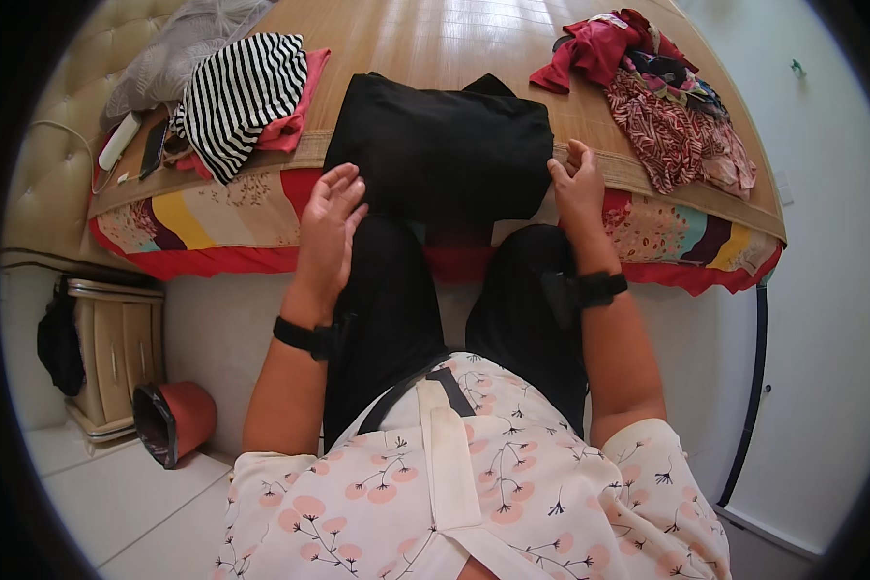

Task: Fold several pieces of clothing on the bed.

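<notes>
A black garment (442, 148), folded into a rough rectangle, lies in front of me over the bed's near edge, just beyond my knees. A small black flap of cloth sticks up behind its top edge. My left hand (333, 217) is beside its left edge, palm turned partly up and fingers loosely bent, gripping nothing. At the opposite side, my right hand (580, 185) has its thumb close to the garment's right edge and its fingers curled above. No cloth shows between that thumb and the fingers; whether the thumb touches the edge cannot be made out.
A woven mat (399, 51) covers the bed. Left on it are a black-and-white striped garment (243, 98) over pink cloth, a phone (154, 148) and a white power strip (119, 141). Rumpled red and patterned clothes (667, 123) lie right. A red bin (188, 420) stands by the nightstand (116, 355).
</notes>
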### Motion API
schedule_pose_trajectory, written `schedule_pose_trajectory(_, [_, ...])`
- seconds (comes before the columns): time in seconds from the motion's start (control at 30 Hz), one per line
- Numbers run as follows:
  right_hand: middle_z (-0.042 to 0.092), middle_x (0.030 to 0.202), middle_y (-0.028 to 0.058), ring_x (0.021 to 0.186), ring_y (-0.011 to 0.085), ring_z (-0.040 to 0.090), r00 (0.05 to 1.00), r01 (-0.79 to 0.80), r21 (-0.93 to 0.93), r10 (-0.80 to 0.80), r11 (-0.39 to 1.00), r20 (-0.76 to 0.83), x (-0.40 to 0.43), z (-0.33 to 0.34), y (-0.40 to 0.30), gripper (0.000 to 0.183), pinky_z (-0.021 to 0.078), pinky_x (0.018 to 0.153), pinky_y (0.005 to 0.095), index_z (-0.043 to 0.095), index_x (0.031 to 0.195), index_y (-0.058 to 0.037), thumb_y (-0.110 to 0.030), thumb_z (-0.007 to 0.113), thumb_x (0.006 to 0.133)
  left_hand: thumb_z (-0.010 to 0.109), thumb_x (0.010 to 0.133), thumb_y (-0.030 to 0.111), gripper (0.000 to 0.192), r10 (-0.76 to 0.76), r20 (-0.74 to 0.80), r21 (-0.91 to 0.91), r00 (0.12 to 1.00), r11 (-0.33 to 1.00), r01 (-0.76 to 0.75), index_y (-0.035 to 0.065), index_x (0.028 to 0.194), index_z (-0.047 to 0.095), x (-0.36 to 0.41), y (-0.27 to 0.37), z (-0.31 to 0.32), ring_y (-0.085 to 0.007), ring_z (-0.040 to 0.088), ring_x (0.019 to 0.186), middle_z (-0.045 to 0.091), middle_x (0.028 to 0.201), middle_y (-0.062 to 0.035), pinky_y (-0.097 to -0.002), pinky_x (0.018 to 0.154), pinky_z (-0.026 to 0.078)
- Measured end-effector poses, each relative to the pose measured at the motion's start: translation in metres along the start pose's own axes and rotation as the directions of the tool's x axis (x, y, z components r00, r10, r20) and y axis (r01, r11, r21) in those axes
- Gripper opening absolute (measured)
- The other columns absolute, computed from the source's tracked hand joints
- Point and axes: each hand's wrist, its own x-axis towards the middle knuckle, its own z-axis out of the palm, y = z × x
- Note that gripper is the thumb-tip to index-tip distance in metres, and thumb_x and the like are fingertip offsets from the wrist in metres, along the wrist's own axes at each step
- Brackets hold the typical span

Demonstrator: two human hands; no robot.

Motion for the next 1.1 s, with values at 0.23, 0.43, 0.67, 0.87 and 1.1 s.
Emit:
schedule_pose_trajectory(0.23, [0.060, 0.120, 0.0209, 0.111, 0.0302, 0.060, 0.993, -0.117, 0.113, 0.118, 0.987, 0.000, -0.033, 0.004, -0.024, 0.049, 0.0472, 0.094, 0.0377, 0.050, 0.126, 0.0036, -0.013, 0.070, 0.086, 0.056, 0.098, 0.016, 0.038, -0.073, 0.095, -0.192, 0.993, 0.977, 0.091, 0.0030, 0.133, 0.047, -0.007, 0.009, 0.007, -0.0293, 0.044, 0.133, 0.049, 0.139, -0.0157, -0.0471, 0.111, 0.036])
schedule_pose_trajectory(0.43, [0.057, 0.109, 0.0089, 0.101, 0.0165, 0.057, 0.902, -0.402, 0.485, 0.427, 0.777, 0.062, -0.047, 0.004, -0.033, 0.047, 0.0484, 0.089, 0.0286, 0.046, 0.127, 0.0019, -0.015, 0.070, 0.090, 0.049, 0.100, 0.021, 0.044, -0.293, 0.246, -0.520, 0.924, 0.765, 0.381, -0.0019, 0.136, 0.042, -0.032, -0.008, 0.013, -0.0380, 0.035, 0.139, 0.039, 0.147, -0.0242, -0.0541, 0.114, 0.032])
schedule_pose_trajectory(0.67, [0.057, 0.105, 0.0052, 0.090, 0.0115, 0.056, 0.834, -0.550, 0.413, 0.503, 0.726, 0.226, -0.031, 0.009, -0.027, 0.051, 0.0459, 0.075, 0.0242, 0.048, 0.125, 0.0034, -0.020, 0.073, 0.088, 0.048, 0.102, 0.026, 0.060, -0.222, 0.386, -0.434, 0.895, 0.812, 0.389, -0.0019, 0.149, 0.023, -0.033, -0.040, 0.017, -0.0377, 0.028, 0.143, 0.026, 0.155, -0.0236, -0.0528, 0.115, 0.029])
schedule_pose_trajectory(0.87, [0.063, 0.105, 0.0085, 0.088, 0.0136, 0.061, 0.894, -0.444, 0.170, 0.425, 0.880, 0.141, -0.036, 0.025, -0.030, 0.056, 0.0486, 0.078, 0.0255, 0.049, 0.126, 0.0063, -0.021, 0.076, 0.085, 0.047, 0.102, 0.028, 0.064, -0.214, 0.416, -0.444, 0.884, 0.800, 0.403, -0.0006, 0.151, 0.016, -0.031, -0.043, 0.011, -0.0386, 0.027, 0.143, 0.023, 0.155, -0.0247, -0.0534, 0.114, 0.029])
schedule_pose_trajectory(1.1, [0.062, 0.121, 0.0128, 0.103, 0.0207, 0.063, 0.838, -0.501, 0.423, 0.300, 0.755, 0.456, -0.034, 0.016, -0.036, 0.047, 0.0512, 0.090, 0.0326, 0.049, 0.129, 0.0055, -0.009, 0.067, 0.088, 0.048, 0.103, 0.026, 0.057, -0.239, 0.358, -0.467, 0.903, 0.791, 0.395, -0.0001, 0.146, 0.023, -0.033, -0.046, 0.007, -0.0396, 0.033, 0.140, 0.028, 0.152, -0.0248, -0.0544, 0.112, 0.033])
